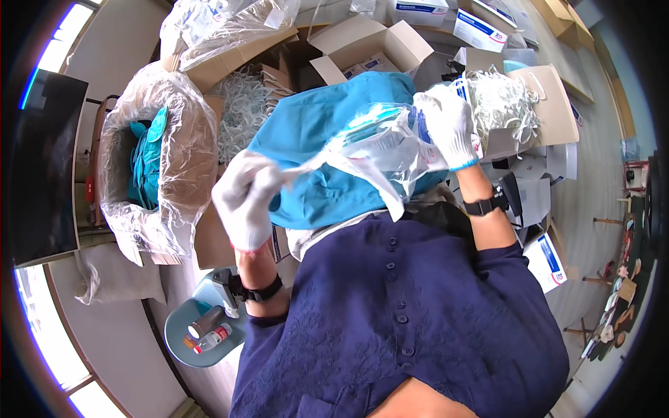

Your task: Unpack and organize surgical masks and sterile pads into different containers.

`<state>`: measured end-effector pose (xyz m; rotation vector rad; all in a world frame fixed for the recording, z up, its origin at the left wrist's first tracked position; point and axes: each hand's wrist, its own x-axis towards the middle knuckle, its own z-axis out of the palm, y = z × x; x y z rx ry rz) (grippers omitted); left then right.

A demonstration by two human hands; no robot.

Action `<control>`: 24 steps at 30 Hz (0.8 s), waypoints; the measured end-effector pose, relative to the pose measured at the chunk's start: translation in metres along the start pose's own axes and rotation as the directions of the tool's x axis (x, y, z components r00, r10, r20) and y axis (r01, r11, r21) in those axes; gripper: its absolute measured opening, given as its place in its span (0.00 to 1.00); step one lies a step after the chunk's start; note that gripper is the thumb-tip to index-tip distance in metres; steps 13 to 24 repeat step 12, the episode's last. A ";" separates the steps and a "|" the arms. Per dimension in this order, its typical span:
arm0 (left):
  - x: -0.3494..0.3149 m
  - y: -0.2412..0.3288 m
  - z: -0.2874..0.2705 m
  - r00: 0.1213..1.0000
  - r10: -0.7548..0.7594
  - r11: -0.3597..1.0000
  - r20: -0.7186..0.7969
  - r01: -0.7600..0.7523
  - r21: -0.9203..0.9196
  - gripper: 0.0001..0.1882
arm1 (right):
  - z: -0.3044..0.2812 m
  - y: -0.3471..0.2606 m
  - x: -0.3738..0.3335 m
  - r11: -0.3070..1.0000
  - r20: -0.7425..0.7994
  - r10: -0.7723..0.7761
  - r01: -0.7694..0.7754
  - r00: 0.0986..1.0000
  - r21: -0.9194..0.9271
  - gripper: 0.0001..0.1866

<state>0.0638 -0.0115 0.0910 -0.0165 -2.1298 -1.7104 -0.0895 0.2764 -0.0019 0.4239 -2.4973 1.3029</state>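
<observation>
A clear plastic bag (401,155), with white and blue contents I cannot make out, is stretched over the blue cloth (300,184) across my lap. My right hand (447,125), in a white knit glove, grips the bag's right end. At the other end, a twisted strip of the plastic runs to my left hand (244,198). That hand is also white-gloved, closed on the strip and slightly blurred. Beside my right hand, a carton (554,104) holds a heap of thin white loops (503,104).
On the left stands a plastic-lined box (188,164) with teal items (148,164) inside. An open carton (355,35) lies ahead, with printed white-and-blue boxes (481,29) beyond it. A pale blue tub (182,348) at lower left holds a bottle (213,338).
</observation>
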 end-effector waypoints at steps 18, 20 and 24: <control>0.054 -0.035 0.067 0.926 0.288 0.734 0.245 -0.377 0.565 0.05 | -0.024 -0.059 -0.003 0.938 0.077 -0.335 0.340 0.939 -0.066 0.04; 0.054 -0.035 0.067 0.926 0.288 0.734 0.245 -0.377 0.565 0.05 | -0.024 -0.059 -0.003 0.938 0.077 -0.335 0.340 0.939 -0.066 0.04; 0.054 -0.035 0.067 0.926 0.288 0.734 0.245 -0.377 0.565 0.05 | -0.024 -0.059 -0.003 0.938 0.077 -0.335 0.340 0.939 -0.066 0.04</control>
